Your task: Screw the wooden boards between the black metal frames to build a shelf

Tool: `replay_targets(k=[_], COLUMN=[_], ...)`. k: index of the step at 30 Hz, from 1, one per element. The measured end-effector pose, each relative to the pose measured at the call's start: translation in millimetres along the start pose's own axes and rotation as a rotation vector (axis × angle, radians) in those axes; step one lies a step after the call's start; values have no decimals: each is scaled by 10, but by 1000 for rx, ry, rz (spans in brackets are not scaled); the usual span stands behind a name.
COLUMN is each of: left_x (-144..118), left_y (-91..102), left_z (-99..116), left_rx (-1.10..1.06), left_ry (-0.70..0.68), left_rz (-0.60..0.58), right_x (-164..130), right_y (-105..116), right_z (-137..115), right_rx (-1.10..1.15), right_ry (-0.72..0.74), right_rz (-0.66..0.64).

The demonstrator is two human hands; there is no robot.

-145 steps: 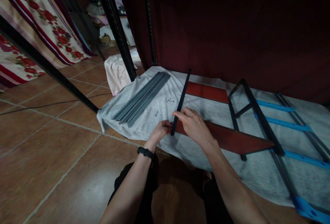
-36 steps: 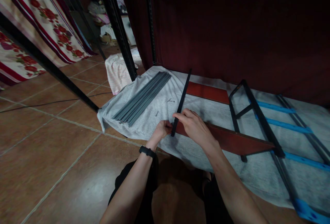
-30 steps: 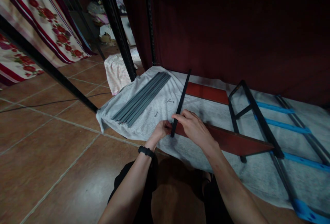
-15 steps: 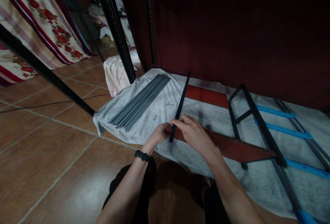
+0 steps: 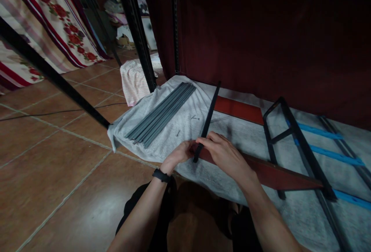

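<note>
I have the left hand (image 5: 183, 151) at the centre of my dial, its fingers bent in at the near end of a black bar (image 5: 211, 113); its fingertips are hidden, so I cannot tell whether they pinch anything. Beside it, at 3 o'clock, the right hand (image 5: 224, 153) is curled, its thumb laid over the bar, holding it. The bar runs away from the hands to between 12 and 1 o'clock. A reddish-brown board (image 5: 269, 172) extends from the bar toward 4 o'clock, tilted on its edge, and a second red board (image 5: 237, 109) lies at 2. I see small screws (image 5: 195, 116) near 12 o'clock and another at 10, with a bundle of grey tubes (image 5: 162, 114) beyond that one. At 3 o'clock a black frame (image 5: 304, 149) stands at the boards' far ends, blue strips (image 5: 321, 128) past it. All this rests on a grey cloth (image 5: 243, 132). Tiled floor (image 5: 72, 186) fills 8 o'clock, a floral curtain (image 5: 63, 24) hangs at 10, and a burgundy cloth (image 5: 261, 43) hangs at 1.
</note>
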State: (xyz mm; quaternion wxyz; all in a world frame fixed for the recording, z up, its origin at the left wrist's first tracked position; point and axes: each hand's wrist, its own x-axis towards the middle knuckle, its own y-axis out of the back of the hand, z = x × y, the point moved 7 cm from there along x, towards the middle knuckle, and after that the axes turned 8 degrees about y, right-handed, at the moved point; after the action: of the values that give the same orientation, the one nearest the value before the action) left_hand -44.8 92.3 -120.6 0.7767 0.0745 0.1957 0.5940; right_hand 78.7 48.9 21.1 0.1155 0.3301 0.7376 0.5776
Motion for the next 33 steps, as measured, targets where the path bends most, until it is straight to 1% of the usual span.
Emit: replay_targets(k=[2,3,4,5,8,9,10,11,13,15,17,21,23,26,28,29,31,32,33], left_x=[10,19,30,38,-7,-35,-52,-53,-16,29,54,66,69,77,76,71,50,39,28], left_y=[11,52,127,238,661,767,839,876,867,809,757,696,676,650,647,650,651,633,601], left_z=[-19,-26,-36,-50,-118,-143,-166,-186,-216,-228,-215,-173,-170,-158,-147,-139,-116,-90,-43], left_rx=[-1,13,39,72,178,209,238,270,345,435,539,681,710,726,666,586,302,117,-70], left_ry=[4,0,-2,1,57,80,97,110,133,166,205,275,297,291,282,273,237,202,159], left_rz=[-48,-38,12,105,518,627,697,728,697,638,614,632,655,699,727,734,717,670,596], right_x=[6,9,10,10,6,4,3,1,-2,-7,-14,-28,-32,-38,-47,-54,-68,-75,-81], right_y=[9,12,12,11,2,-1,-3,-5,1,17,30,30,26,23,24,25,24,22,20], right_z=[-6,-9,-12,-15,-17,-15,-12,-11,-4,5,17,46,62,89,118,135,164,175,183], right_rx=[11,15,16,15,3,-2,-6,-10,-14,-13,-8,-13,-10,10,21,24,34,42,50], right_ry=[0,-2,-5,-7,-13,-14,-15,-15,-22,-38,-55,-78,-85,-97,-114,-125,-138,-139,-138], right_rz=[-3,-6,-12,-18,-30,-31,-30,-32,-33,-35,-41,-66,-72,-78,-79,-78,-81,-84,-89])
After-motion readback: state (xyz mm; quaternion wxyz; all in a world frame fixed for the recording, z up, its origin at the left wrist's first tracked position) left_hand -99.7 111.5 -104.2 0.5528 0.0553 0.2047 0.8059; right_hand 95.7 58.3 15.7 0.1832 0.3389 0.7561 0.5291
